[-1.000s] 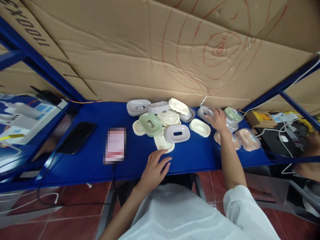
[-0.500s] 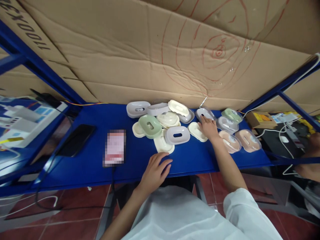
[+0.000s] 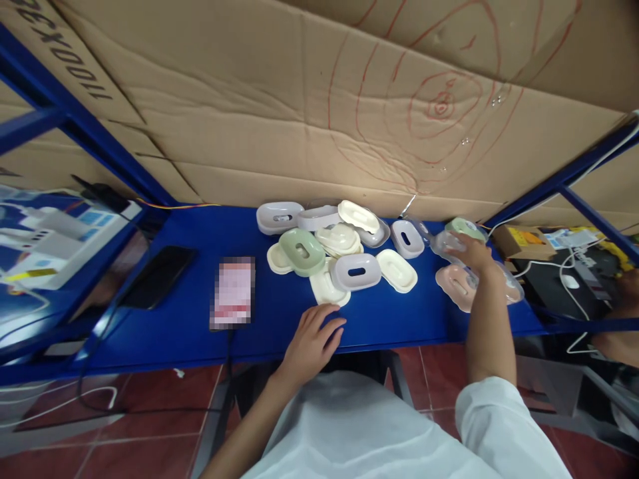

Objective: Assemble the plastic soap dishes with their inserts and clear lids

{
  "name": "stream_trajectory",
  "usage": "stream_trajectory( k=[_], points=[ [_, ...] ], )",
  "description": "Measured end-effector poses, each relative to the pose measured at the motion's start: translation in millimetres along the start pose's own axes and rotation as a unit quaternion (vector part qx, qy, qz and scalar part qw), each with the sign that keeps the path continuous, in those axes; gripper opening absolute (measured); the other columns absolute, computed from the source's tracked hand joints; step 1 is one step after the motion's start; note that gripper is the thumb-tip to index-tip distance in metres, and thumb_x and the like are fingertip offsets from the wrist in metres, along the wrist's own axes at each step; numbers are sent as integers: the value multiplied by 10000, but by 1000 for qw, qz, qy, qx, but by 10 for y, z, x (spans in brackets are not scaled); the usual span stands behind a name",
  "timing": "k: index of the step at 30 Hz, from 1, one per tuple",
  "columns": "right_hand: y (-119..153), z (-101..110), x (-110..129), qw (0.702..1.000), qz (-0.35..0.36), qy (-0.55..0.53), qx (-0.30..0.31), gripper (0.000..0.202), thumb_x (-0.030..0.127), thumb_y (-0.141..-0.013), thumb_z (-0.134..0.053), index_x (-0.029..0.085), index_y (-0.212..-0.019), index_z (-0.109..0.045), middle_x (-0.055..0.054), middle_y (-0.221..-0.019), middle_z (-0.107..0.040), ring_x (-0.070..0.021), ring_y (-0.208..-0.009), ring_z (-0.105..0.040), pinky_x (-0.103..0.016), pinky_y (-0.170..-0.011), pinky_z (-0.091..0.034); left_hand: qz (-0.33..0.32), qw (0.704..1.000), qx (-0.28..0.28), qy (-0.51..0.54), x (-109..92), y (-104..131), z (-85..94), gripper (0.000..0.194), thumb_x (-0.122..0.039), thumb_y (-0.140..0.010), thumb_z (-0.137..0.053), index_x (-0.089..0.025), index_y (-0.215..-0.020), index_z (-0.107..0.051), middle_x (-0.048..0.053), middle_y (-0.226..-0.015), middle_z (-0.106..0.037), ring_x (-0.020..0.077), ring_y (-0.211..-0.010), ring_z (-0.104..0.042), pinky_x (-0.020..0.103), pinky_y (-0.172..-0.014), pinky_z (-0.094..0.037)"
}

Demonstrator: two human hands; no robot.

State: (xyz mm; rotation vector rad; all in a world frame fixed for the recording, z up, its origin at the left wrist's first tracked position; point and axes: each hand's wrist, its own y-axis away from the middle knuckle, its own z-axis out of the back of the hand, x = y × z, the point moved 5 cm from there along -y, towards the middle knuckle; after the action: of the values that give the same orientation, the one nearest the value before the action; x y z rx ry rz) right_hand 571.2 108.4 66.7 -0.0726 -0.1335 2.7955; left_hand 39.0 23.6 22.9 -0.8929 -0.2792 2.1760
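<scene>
My left hand (image 3: 314, 338) rests at the front of the blue table (image 3: 279, 326), fingers apart, nothing in it, just below a cream piece (image 3: 327, 287). At the right, my right hand (image 3: 472, 254) reaches over clear-covered dishes; its fingertips are at a grey one (image 3: 446, 245), and its grip is unclear. Behind it lies a green dish (image 3: 463, 227); peach ones (image 3: 455, 286) lie beside and partly under the forearm. Left of these are a grey dish (image 3: 407, 238) and a cream piece (image 3: 398, 269). A green dish (image 3: 302, 251) and a grey dish (image 3: 356, 271) lie in the middle pile.
A phone with a blurred screen (image 3: 232, 291) and a dark phone (image 3: 157, 276) lie on the left, with cables. Cardboard (image 3: 249, 100) stands behind the table between blue frame bars. At the far right are a small box (image 3: 526, 241) and part of another person's arm (image 3: 616, 342).
My right hand has moved right, from the grey dish to the covered dishes. That grey dish now sits turned, and a clear cover shows beside it. My left hand has stayed put.
</scene>
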Motion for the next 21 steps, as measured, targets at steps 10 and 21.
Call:
stream_trajectory(
  k=[10,21],
  points=[
    [-5,-15,202,995,25,-86,-50,426,505,-965,-601,222,-1233,-773,-130,-1178,-787,-337,-1100,-732,-463,-981,-561,3,1000,3,-1,-3,1,-4,201,-201,-1060,-587,-237,-1224,-699,96,-1361,-670,260,-1289,-623,462,-1095,-513],
    [-37,97,395,990,39,-131,-45,548,578,-1037,-431,176,-1253,-734,-194,-1154,-787,-408,-1100,-734,-523,-956,-564,3,1000,8,-1,6,0,-19,200,-211,-1062,-584,-239,-1219,-705,90,-1362,-678,267,-1302,-621,467,-1089,-521]
  ],
)
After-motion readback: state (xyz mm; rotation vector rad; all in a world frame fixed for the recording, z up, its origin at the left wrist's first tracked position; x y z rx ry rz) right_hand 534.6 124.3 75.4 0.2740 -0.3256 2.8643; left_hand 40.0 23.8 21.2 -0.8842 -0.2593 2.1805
